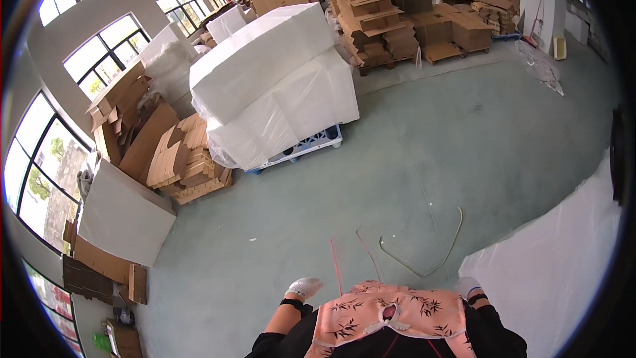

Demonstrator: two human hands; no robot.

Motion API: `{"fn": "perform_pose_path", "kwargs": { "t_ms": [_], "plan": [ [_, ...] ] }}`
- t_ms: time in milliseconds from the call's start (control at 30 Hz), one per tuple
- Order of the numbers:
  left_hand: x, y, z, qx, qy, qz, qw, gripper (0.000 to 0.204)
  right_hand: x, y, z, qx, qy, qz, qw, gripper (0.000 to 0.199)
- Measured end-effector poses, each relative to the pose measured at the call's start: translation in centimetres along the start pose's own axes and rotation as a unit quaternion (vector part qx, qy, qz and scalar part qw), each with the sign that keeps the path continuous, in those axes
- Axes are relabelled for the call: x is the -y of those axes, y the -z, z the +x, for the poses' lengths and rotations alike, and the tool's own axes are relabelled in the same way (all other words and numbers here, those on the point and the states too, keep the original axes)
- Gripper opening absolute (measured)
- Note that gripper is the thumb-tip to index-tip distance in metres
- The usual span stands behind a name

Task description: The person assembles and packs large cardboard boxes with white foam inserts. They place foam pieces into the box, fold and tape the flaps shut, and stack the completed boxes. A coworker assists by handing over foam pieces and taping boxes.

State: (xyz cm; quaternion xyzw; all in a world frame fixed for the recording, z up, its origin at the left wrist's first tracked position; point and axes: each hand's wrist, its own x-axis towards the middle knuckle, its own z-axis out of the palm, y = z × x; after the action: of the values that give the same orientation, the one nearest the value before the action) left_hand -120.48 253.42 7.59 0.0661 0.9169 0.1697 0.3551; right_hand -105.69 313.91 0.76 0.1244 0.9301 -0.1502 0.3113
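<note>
My left hand [306, 286], in a white glove with a black band at the wrist, hangs just left of my pink patterned apron [424, 311]. Its fingers look loosely stretched, and I see nothing in them. My right hand [469, 286], also in a pale glove, is by the edge of a large white block [536, 272]. Its fingers blend into that block; whether they touch it I cannot tell. On the floor ahead lie a bent yellow-green strap [438, 265], a straight pink strap [334, 258] and a thin reddish strap [368, 252].
Large white wrapped blocks [278, 73] rest on a blue-and-white pallet [305, 146] ahead. Flattened cardboard [182, 159] and a white panel [126, 212] stand at left. Cardboard stacks [371, 20] line the back. Clear plastic film [540, 69] lies on the floor at far right.
</note>
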Motion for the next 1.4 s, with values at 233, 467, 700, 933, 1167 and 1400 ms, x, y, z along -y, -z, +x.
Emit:
{"fn": "perform_pose_path", "kwargs": {
  "t_ms": [233, 467, 700, 933, 1167, 1400],
  "plan": [
    [0.9, 8.0, 11.7, 0.194, 0.217, 0.06, 0.955, 0.058, 12.2, 26.0, 17.6, -0.175, 0.104, 0.083, 0.976, 0.031],
    [-5.7, 26.5, 34.1, 0.108, 0.124, 0.108, 0.98, 0.051, 5.8, 32.7, 27.3, -0.038, -0.084, 0.088, 0.992, 0.032],
    [-28.5, 48.9, 52.5, -0.076, -0.036, 0.08, 0.993, 0.048, -8.7, 27.6, 36.2, 0.028, -0.19, 0.089, 0.977, 0.028],
    [-41.6, 55.0, 65.6, -0.017, -0.015, 0.05, 0.998, 0.052, -18.5, 36.4, 53.3, 0.119, -0.159, 0.044, 0.979, 0.045],
    [-44.0, 58.6, 71.8, 0.061, 0.078, 0.04, 0.994, 0.053, -9.1, 87.1, 69.3, -0.2, 0.003, 0.111, 0.974, 0.037],
    [-44.8, 62.2, 86.3, 0.194, 0.107, 0.21, 0.952, 0.048, 6.5, 118.0, 74.7, -0.333, 0.422, 0.074, 0.84, 0.036]
  ]
}}
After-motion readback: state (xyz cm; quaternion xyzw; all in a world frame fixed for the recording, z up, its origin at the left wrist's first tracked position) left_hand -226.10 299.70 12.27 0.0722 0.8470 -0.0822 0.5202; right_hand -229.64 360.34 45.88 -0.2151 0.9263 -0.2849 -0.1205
